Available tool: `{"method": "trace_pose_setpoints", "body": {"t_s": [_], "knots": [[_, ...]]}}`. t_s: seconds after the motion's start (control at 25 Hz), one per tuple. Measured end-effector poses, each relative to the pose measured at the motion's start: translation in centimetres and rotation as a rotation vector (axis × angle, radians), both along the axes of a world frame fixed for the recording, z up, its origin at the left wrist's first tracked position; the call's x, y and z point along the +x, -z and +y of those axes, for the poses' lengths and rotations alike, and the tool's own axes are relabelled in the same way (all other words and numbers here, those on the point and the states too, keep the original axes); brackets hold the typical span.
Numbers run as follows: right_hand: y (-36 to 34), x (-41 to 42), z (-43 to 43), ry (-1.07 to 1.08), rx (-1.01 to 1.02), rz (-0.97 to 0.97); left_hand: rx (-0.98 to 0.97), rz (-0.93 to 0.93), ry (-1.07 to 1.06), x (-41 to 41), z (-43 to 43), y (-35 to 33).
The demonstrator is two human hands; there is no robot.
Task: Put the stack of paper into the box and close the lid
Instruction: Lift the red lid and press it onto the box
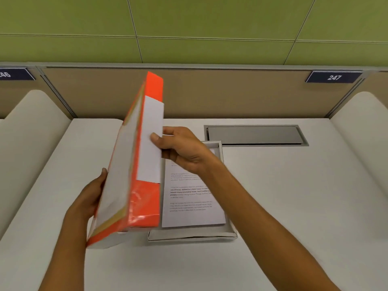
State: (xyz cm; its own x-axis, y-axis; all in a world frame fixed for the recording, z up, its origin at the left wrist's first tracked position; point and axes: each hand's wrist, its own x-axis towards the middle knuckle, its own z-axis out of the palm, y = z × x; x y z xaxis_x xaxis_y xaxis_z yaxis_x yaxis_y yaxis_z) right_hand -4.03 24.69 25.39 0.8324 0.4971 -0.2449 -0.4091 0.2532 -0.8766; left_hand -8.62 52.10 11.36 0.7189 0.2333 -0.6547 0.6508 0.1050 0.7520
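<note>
The stack of paper (192, 198) lies flat inside the open white box (193, 235) on the desk (294, 206). The orange-and-white lid (134, 164) stands tilted at the box's left edge. The left hand (90, 198) supports its outer face; the right hand (180, 150) pinches its upper edge, thumb in front.

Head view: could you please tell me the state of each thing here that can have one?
lid: off the box, raised on edge, tilted, gripped by both hands.
box: open, on the desk, paper inside.
stack of paper: lying flat in the box, printed side up.
left hand: grip closed on the lid's left face.
right hand: grip closed on the lid's right edge.
desk hatch: closed flat.
</note>
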Motion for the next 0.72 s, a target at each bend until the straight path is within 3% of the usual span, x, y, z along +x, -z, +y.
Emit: {"method": "trace_pose_setpoints", "body": {"t_s": [0.08, 0.2, 0.32, 0.52, 0.72], "knots": [[1.5, -0.3, -3.9, 0.030, -0.090, -0.046, -0.010, -0.059, 0.013, 0.2, -0.6, 0.6], [4.4, -1.1, -8.9, 0.104, -0.383, -0.124, 0.111, -0.148, 0.043, 0.3, -2.8, 1.0], [8.6, -2.4, -12.2, 0.210, -0.623, -0.127, 0.333, -0.262, 0.128, 0.2, -6.3, 1.6], [15.1, -3.8, -14.8, 0.304, -0.851, -0.099, 0.561, -0.354, 0.229, -0.1, -11.1, 3.8], [18.1, -3.5, -15.5, 0.333, -0.896, -0.144, 0.703, -0.396, 0.278, 0.5, -12.8, 5.3]]}}
